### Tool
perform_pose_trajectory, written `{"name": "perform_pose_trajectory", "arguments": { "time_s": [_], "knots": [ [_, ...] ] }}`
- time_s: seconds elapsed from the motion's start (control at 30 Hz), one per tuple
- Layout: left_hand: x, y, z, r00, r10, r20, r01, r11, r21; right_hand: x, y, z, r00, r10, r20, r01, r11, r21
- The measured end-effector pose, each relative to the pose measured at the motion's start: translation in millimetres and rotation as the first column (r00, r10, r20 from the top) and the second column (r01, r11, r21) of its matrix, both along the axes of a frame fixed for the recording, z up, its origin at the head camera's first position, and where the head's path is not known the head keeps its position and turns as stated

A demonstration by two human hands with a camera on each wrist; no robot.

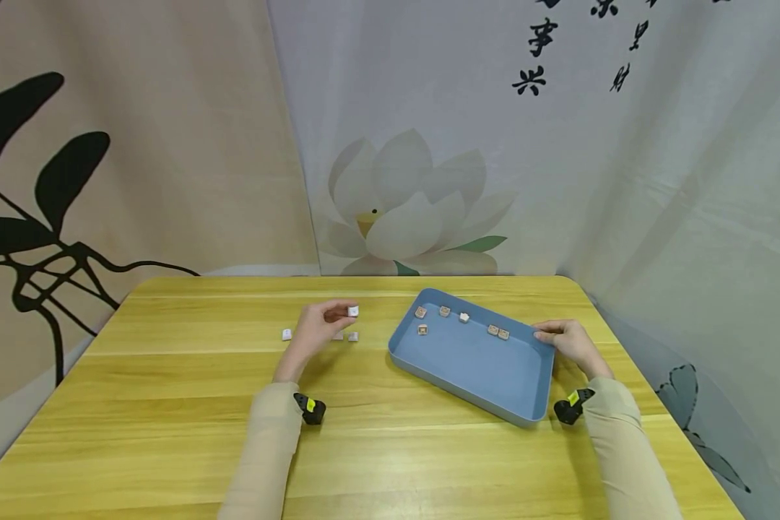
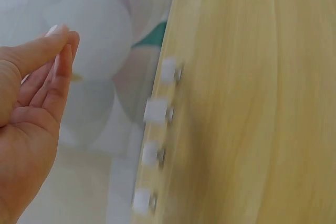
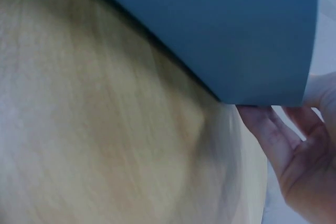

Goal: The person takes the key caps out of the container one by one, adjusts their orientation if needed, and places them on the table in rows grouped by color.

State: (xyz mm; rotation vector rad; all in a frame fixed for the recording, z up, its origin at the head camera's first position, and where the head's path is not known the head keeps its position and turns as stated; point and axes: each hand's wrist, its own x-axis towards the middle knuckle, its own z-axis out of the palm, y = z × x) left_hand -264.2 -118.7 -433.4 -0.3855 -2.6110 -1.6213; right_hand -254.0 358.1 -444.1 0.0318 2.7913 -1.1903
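My left hand (image 1: 315,331) pinches a small white block (image 1: 353,311) between thumb and fingertips, raised over the table. In the left wrist view the fingertips mostly hide that block. Below the hand, several similar white blocks (image 2: 156,110) stand in a row on the table, partly covered by the hand in the head view. My right hand (image 1: 573,342) grips the right end of a shallow blue tray (image 1: 481,368), thumb over the rim and fingers outside the wall (image 3: 262,51). Several small blocks (image 1: 445,311) with tan or white faces lie inside, mostly along the tray's far side.
The wooden table (image 1: 169,419) reaches back to a printed cloth (image 1: 416,209) hanging behind it. The tray sits at an angle, right of the row of blocks. Each wrist wears a small black camera (image 1: 310,409).
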Motion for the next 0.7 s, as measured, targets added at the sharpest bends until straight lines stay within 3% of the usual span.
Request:
{"name": "perform_pose_trajectory", "arguments": {
  "time_s": [0.37, 0.7],
  "knots": [
    [3.7, -62.2, -2.7, 0.986, 0.165, -0.021, -0.166, 0.98, -0.112, 1.0, -0.6, 1.7, 1.0, 0.0, 0.013, 0.0, 1.0, 0.002],
    [9.8, -104.1, -11.3, 0.979, 0.19, -0.071, -0.201, 0.953, -0.227, 1.5, -0.6, 2.5, 1.0, 0.011, 0.008, -0.011, 1.0, 0.007]
  ]
}}
